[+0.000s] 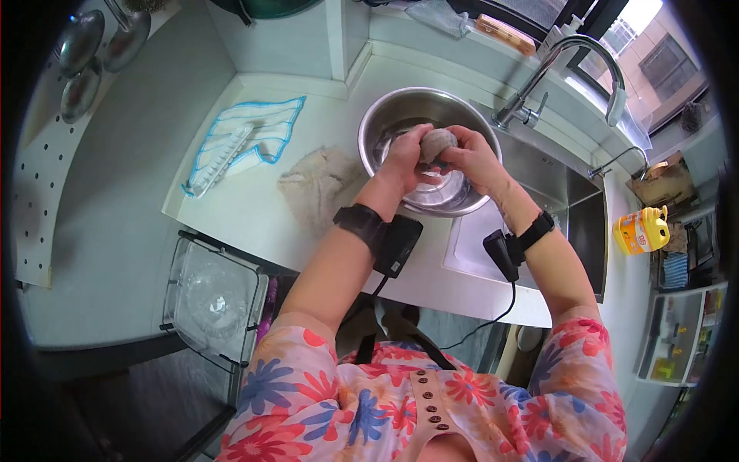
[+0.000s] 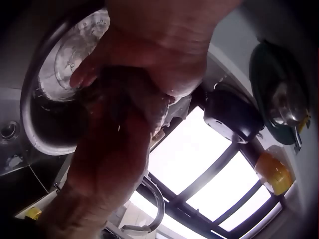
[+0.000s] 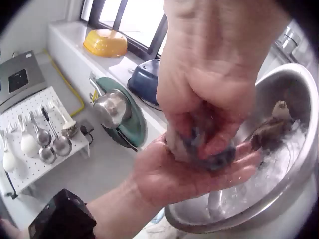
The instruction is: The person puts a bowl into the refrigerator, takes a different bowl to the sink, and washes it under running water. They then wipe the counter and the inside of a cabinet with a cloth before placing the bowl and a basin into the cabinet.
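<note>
Over the steel bowl (image 1: 371, 163) my two hands meet at a wet, rounded, soft-looking grey-beige thing (image 1: 439, 145), bluish grey on one side (image 3: 215, 158). My right hand (image 1: 482, 163) pinches it from above between thumb and fingers. Beneath it lies my left hand (image 3: 172, 177), palm up, fingers nearly straight, carrying it. Right-hand fingers hide part of the thing, and its kind cannot be told. In the right wrist view, a brownish thing with a pale tip (image 3: 280, 112) sits in the bowl's clear water (image 3: 249, 181).
Right of the bowl is the steel sink (image 1: 531, 165) with its tall faucet (image 1: 531, 85). A beige cloth (image 1: 315, 185) and a blue-edged cloth (image 1: 269, 123) lie to the left on the counter. A yellow bottle (image 1: 643, 230) stands far right; a dish rack (image 1: 212, 300) is below left.
</note>
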{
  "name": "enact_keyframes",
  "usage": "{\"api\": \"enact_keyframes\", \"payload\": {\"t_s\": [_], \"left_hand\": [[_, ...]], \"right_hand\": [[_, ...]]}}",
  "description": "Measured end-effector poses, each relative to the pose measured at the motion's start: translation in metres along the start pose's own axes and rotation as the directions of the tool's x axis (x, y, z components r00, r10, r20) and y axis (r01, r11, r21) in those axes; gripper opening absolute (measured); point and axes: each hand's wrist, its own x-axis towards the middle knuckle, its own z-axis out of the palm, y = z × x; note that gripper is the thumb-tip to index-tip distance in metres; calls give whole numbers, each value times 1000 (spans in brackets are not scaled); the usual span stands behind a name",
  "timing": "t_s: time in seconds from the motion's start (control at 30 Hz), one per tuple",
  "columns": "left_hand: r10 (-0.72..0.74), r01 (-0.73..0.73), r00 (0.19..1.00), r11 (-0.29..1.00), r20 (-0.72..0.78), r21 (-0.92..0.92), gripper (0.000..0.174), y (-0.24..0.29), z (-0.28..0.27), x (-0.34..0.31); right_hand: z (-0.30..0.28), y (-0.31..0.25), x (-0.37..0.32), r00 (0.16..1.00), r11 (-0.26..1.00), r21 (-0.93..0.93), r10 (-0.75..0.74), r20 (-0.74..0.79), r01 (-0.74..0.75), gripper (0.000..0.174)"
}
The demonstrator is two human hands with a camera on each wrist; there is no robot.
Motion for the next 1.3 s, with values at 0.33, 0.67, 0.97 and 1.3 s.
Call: {"api": "enact_keyframes", "payload": {"t_s": [0.33,0.67,0.97,1.3], "left_hand": [[-24,1,951,997,307,74,43,0,-5,-1],[-10,-37,899,994,438,101,13,3,-8,-9],[-95,-156,836,903,540,401,6,-11,-10,-15],[-137,-216,856,781,499,586,10,-14,-8,-30]], "right_hand": [[-24,6,-8,983,832,-533,-181,4,155,46],[-10,9,-21,745,112,-856,-557,366,504,51],[2,15,-35,887,32,-958,-388,251,285,38],[13,-1,-40,973,59,-975,-98,208,214,35]]}}
